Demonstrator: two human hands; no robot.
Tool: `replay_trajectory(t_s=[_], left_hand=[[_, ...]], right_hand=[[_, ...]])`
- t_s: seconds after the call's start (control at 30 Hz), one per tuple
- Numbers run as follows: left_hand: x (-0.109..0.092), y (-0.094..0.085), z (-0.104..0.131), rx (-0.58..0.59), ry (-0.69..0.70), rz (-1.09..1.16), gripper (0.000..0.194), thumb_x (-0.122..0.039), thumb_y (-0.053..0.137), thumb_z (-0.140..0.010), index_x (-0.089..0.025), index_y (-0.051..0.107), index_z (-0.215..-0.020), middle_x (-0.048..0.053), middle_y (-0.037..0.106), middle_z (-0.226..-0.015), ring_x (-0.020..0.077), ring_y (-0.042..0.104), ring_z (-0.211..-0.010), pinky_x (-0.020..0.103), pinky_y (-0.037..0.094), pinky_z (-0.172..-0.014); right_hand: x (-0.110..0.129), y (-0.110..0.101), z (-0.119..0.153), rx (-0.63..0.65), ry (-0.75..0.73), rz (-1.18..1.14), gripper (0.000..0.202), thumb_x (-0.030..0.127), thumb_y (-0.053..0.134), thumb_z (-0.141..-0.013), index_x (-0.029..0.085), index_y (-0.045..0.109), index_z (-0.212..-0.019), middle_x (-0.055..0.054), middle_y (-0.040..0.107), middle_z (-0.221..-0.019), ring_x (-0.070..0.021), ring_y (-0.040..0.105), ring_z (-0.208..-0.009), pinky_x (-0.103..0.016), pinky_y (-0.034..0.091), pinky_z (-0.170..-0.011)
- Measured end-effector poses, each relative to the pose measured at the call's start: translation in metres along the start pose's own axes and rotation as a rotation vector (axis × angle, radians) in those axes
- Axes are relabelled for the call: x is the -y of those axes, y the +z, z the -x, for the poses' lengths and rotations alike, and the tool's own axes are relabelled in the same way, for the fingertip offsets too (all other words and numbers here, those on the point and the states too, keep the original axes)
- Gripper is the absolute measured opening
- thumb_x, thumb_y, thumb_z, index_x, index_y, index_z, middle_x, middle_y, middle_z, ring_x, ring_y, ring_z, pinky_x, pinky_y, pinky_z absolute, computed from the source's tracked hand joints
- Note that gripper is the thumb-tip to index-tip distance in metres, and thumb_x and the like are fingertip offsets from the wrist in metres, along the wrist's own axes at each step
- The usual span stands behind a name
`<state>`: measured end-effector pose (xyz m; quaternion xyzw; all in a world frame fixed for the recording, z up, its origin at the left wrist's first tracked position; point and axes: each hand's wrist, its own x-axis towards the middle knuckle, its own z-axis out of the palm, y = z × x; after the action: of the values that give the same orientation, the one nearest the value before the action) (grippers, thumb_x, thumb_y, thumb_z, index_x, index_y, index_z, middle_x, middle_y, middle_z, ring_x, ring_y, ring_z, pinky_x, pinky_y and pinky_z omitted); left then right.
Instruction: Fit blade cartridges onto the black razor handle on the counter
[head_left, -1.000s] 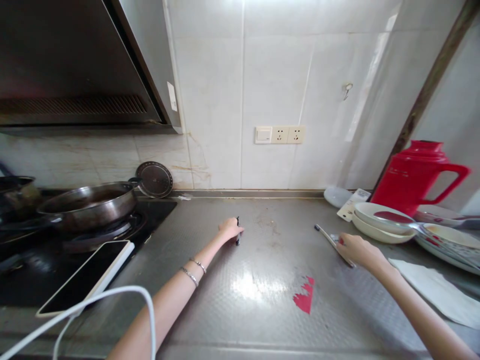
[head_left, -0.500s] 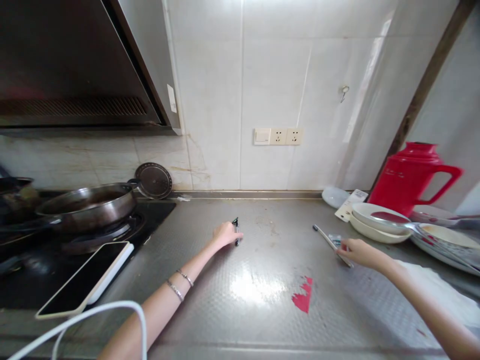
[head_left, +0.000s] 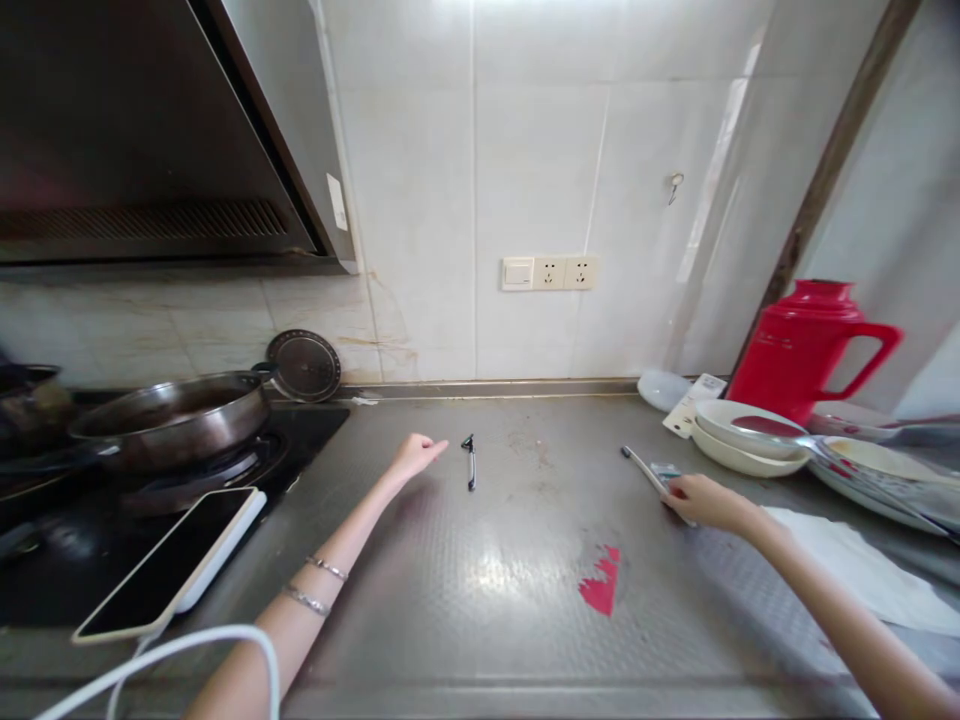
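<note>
Left hand (head_left: 415,455) just above or on the metal tabletop (head_left: 420,600), can't tell which; nothing seen in it. 1 finger points out toward the black-and-silver tool (head_left: 471,466), other fingers curled in. Tool lies just beside that fingertip, not touching, long side running front to back. 2 bracelets (head_left: 307,600) on the left forearm.

Right hand (head_left: 703,500) over the lower part of a white stick (head_left: 646,470) with a dark tip; stick lies slanted on the tabletop, right of the tool and well apart from it. Right fingers bunched together at the stick; can't tell if pinching or only touching. Small clear piece (head_left: 663,472) right next to the stick, partly hidden, type unclear.

Red patch (head_left: 600,588) on the tabletop between the hands, nearer the front edge. White sheet (head_left: 855,570) beside the right forearm. Stacked dishes (head_left: 739,458) and red flask (head_left: 787,350) behind it. Phone (head_left: 169,570) far left, steel pan (head_left: 180,425) on the stove.
</note>
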<state>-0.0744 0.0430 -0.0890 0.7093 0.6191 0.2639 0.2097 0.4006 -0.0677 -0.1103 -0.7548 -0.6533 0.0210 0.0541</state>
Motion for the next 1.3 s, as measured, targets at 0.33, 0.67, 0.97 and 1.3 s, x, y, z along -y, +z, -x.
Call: replay_trajectory(t_s=[0.33, 0.67, 0.97, 1.3], left_hand=[[-0.004, 0.010, 0.015, 0.149, -0.017, -0.156, 0.046, -0.057, 0.051, -0.070, -0.016, 0.053, -0.049, -0.001, 0.046, -0.042, 0.0115, 0.045, -0.043, 0.023, 0.029, -0.047], [-0.042, 0.043, 0.021, 0.061, 0.013, -0.321, 0.037, -0.047, 0.047, -0.078, -0.017, 0.065, -0.067, 0.012, 0.068, -0.081, 0.0235, 0.063, -0.076, 0.027, 0.038, -0.061], [-0.041, 0.042, 0.018, 0.033, 0.054, -0.281, 0.039, -0.041, 0.040, -0.082, -0.016, 0.067, -0.070, 0.011, 0.069, -0.079, 0.0196, 0.062, -0.073, 0.024, 0.036, -0.058], [-0.038, 0.043, 0.012, 0.000, 0.052, -0.237, 0.035, -0.035, 0.042, -0.081, -0.015, 0.067, -0.067, 0.009, 0.068, -0.072, 0.0162, 0.059, -0.064, 0.023, 0.031, -0.053]], right_hand=[[0.121, -0.010, 0.024, -0.058, -0.122, 0.016, 0.036, 0.032, 0.036, -0.085, 0.016, 0.064, -0.070, -0.010, 0.067, -0.073, -0.0195, 0.063, -0.070, -0.023, 0.031, -0.053], [0.230, -0.001, 0.013, -0.044, -0.253, 0.016, 0.034, 0.027, 0.038, -0.084, 0.012, 0.068, -0.080, -0.015, 0.069, -0.085, -0.0238, 0.066, -0.081, -0.025, 0.043, -0.063], [0.255, 0.009, 0.010, -0.012, -0.297, 0.025, 0.035, 0.027, 0.038, -0.084, 0.011, 0.069, -0.088, -0.018, 0.068, -0.090, -0.0253, 0.065, -0.085, -0.030, 0.047, -0.068], [0.261, 0.009, -0.001, 0.023, -0.287, 0.023, 0.033, 0.028, 0.040, -0.081, 0.011, 0.068, -0.090, -0.019, 0.068, -0.092, -0.0278, 0.065, -0.087, -0.032, 0.048, -0.070]])
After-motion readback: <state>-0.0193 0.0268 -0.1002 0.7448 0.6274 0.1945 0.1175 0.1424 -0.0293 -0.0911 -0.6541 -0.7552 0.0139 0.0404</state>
